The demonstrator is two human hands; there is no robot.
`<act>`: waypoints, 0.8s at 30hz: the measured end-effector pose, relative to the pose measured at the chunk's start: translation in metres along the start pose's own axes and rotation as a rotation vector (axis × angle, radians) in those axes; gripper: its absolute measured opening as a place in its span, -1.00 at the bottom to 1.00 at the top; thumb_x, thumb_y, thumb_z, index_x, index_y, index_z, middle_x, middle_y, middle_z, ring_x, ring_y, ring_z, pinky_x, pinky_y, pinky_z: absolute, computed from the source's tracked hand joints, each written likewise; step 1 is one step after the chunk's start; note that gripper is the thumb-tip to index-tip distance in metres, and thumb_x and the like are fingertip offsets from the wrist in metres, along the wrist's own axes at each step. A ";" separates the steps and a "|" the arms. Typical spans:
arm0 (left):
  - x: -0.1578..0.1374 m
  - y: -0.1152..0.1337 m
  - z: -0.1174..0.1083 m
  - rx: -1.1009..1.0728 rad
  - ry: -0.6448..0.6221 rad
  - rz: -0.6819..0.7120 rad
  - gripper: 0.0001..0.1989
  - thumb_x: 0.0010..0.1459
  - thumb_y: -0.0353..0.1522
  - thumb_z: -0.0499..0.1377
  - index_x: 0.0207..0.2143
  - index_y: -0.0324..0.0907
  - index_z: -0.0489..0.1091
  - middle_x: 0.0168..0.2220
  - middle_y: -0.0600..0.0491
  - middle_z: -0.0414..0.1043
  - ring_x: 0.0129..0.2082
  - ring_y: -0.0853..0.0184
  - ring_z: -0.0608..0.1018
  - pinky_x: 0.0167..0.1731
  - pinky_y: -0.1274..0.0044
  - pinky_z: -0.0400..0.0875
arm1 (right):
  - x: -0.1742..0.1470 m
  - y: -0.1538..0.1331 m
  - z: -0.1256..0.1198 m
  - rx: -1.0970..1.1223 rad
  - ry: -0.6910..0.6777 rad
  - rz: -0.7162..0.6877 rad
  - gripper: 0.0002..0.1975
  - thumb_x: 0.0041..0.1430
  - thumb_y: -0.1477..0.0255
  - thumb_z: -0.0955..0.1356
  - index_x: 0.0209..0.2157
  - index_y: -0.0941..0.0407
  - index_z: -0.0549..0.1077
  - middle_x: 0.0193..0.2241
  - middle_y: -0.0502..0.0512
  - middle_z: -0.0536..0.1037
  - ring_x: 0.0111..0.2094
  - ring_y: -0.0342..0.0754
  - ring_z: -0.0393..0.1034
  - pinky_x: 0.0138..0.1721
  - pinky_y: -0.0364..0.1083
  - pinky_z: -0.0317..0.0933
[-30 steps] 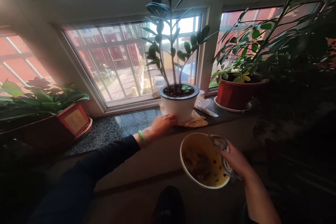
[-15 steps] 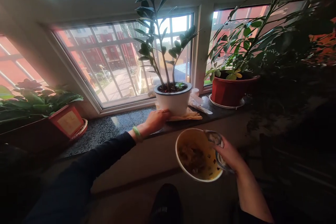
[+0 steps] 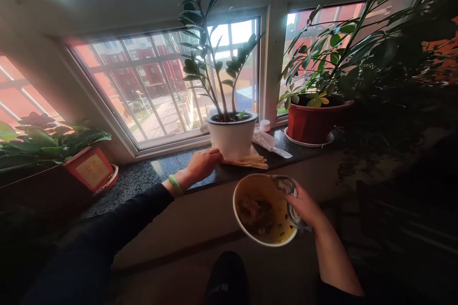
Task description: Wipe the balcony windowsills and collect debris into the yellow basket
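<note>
My left hand [image 3: 202,164], with a green bangle at the wrist, is at the foot of a white pot [image 3: 232,139] on the sill. Its fingers are pinched together at the left end of a flat tan cloth-like piece [image 3: 246,161] lying against the pot's base. A tall leafy plant [image 3: 222,76] grows upright in the pot. Below the sill edge, my right hand [image 3: 304,207] grips the rim of a yellowish bucket [image 3: 282,228] together with a crumpled grey-white cloth [image 3: 286,186]. Wet brown matter and dark scraps are inside the bucket.
A red pot [image 3: 315,121] on a white saucer stands to the right, its foliage spreading wide. White crumpled plastic [image 3: 265,142] and a small white cap [image 3: 265,125] lie between the pots. At left, another red pot [image 3: 89,167] sits on the dark speckled sill [image 3: 143,176]. My shoe [image 3: 229,276] is below.
My left hand has slid left along the pot's base, and the tan piece has shifted slightly left. The bucket stays in my right hand; the whole view has drifted a little.
</note>
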State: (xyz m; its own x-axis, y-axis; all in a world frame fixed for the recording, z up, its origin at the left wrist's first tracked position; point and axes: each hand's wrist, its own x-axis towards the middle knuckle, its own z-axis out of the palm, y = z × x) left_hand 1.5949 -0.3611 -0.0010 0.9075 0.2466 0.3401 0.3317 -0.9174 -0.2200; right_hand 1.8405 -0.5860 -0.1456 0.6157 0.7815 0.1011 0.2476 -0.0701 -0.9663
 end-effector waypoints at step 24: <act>-0.116 -0.158 0.009 -0.100 0.083 -0.346 -0.71 0.11 -0.51 0.01 -0.37 -0.17 0.54 -0.33 -0.03 0.60 -0.29 0.23 0.59 -0.23 0.48 0.44 | -0.001 0.010 -0.029 0.027 -0.006 0.182 -0.57 -0.15 0.15 0.41 -0.20 0.04 0.47 -0.16 0.20 0.68 -0.19 0.19 0.60 -0.21 0.06 0.46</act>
State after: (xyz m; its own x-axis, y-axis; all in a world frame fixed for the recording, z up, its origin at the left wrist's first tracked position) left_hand 1.4394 -0.2418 -0.0137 0.7208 0.5253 0.4521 0.5847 -0.8112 0.0104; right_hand 1.8637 -0.6055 -0.1483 0.6440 0.7611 -0.0776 0.1120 -0.1941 -0.9746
